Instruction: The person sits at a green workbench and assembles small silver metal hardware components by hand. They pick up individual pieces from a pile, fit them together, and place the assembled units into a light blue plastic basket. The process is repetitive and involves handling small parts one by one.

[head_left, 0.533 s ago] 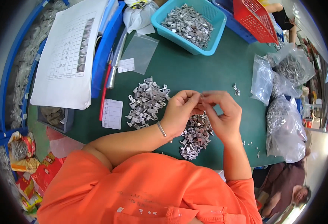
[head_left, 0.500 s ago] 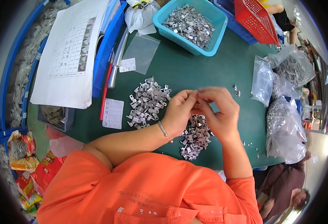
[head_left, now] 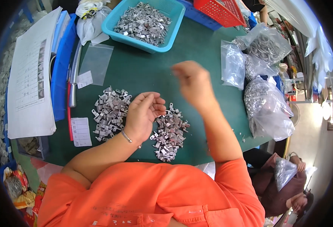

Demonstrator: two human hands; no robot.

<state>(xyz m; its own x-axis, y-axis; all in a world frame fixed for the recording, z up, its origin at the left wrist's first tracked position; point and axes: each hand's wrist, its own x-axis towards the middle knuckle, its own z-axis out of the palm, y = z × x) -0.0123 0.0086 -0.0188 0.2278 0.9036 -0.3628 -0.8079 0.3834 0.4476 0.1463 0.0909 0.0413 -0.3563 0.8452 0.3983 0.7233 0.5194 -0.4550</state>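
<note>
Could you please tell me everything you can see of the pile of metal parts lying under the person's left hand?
The pile of metal parts is a loose heap of small, flat, silver-grey stamped pieces lying jumbled on the green table. It sits between the person's forearms, just right of the left hand, whose fingertips rest at its upper edge.

Two heaps of small grey metal clips on the green desk, near its front edge. Left heap (head_left: 109, 112): flat, loosely spread, touching nothing, just left of the left hand (head_left: 143, 113). Right heap (head_left: 169, 132): denser, piled, partly under the left hand's curled fingers. Right hand (head_left: 193, 81) raised, blurred, over mid-desk; contents impossible to tell.
</note>
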